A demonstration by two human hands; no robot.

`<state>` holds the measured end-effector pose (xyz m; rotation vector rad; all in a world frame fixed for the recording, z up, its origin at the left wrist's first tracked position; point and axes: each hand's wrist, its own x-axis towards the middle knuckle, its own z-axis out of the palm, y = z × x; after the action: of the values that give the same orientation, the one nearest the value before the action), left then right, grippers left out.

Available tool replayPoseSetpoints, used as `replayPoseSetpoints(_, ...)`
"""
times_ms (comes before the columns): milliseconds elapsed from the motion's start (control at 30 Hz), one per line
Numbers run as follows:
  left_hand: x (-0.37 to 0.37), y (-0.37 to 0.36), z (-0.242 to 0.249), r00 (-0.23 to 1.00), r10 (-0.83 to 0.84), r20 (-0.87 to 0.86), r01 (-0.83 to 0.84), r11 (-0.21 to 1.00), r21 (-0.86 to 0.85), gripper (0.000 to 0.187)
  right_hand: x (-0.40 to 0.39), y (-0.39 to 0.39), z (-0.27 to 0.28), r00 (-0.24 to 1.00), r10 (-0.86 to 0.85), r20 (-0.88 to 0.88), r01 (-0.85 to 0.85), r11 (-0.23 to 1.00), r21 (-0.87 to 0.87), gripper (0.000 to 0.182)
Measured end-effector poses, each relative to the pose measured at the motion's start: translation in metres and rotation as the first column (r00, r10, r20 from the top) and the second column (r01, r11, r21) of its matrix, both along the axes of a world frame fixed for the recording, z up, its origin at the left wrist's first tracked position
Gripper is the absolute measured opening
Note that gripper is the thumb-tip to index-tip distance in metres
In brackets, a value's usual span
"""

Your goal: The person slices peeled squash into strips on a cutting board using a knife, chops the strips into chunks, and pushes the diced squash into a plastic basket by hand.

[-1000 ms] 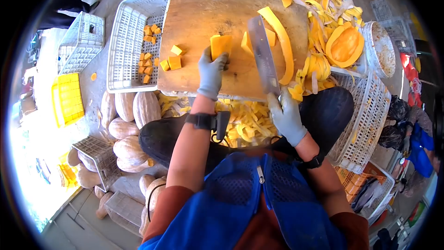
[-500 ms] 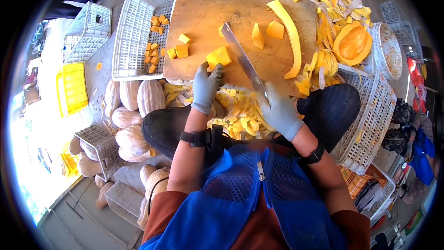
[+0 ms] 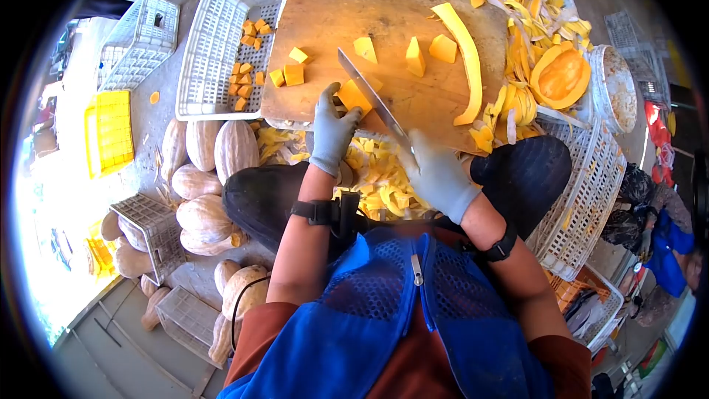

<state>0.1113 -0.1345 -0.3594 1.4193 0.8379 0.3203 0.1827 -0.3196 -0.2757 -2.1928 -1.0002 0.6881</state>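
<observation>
My gloved left hand (image 3: 334, 127) grips a pumpkin chunk (image 3: 353, 99) near the front edge of the wooden board (image 3: 332, 11). In my gloved right hand (image 3: 439, 175) is the handle of a long knife (image 3: 371, 94). Its blade slants up and left over the chunk, at the chunk's right side; part of the orange flesh shows beyond the blade. Smaller pieces (image 3: 293, 74) lie to the left on the board. Farther back and right are a loose piece (image 3: 365, 49), two more wedges (image 3: 443, 48) and a long curved slice (image 3: 467, 66).
A white crate (image 3: 198, 66) at the left holds orange cubes (image 3: 240, 81). Peelings (image 3: 528, 15) and a halved pumpkin (image 3: 561, 75) lie at the right, beside a stained bucket (image 3: 617, 89). Whole pumpkins (image 3: 203, 222) rest on the floor at the left. Peelings also lie below the board.
The knife has moved left onto the held chunk, uncovering the loose piece behind it. My left hand still holds the chunk, which is now turned. The view has shifted slightly.
</observation>
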Motion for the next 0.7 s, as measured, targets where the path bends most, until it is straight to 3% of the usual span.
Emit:
replayPoseSetpoints(167,-0.001,0.003,-0.004,0.999,-0.034,-0.022,0.035,0.996,0.079,0.057,0.006,0.019,0.016,0.995,0.092,-0.04,-0.099,0.964,-0.248,0.022)
replayPoseSetpoints(267,0.0,0.007,-0.017,0.997,-0.063,-0.033,0.069,0.967,0.244,0.055,0.011,0.039,-0.011,0.992,0.124,-0.017,-0.125,0.967,-0.222,0.02)
replayPoseSetpoints(300,0.001,0.004,-0.01,1.0,-0.014,-0.026,0.017,0.992,0.123,0.053,0.01,0.041,-0.023,0.992,0.123,-0.002,-0.12,0.969,-0.214,0.02)
replayPoseSetpoints(400,0.002,0.004,-0.012,0.999,0.032,0.022,-0.032,0.999,0.017,0.054,0.009,0.043,-0.051,0.996,0.087,0.027,-0.083,0.988,-0.129,0.021)
replayPoseSetpoints(433,0.002,0.002,-0.02,0.998,0.044,0.04,-0.049,0.99,0.129,0.057,0.009,0.037,-0.053,0.998,0.055,0.013,-0.054,0.996,-0.068,0.022)
replayPoseSetpoints(567,0.004,-0.017,-0.021,0.975,0.218,0.05,-0.224,0.956,0.187,0.062,0.007,0.019,-0.05,0.993,-0.068,-0.095,0.079,0.99,0.117,0.02)
replayPoseSetpoints(667,0.018,-0.032,-0.007,0.97,0.23,-0.072,-0.143,0.789,0.598,0.067,0.013,0.016,-0.04,0.986,-0.095,0.14,0.048,0.951,0.304,0.02)
replayPoseSetpoints(700,0.023,-0.029,0.001,0.953,0.232,-0.194,-0.043,0.739,0.672,0.071,0.014,0.014,-0.039,0.987,-0.09,0.133,0.047,0.954,0.297,0.02)
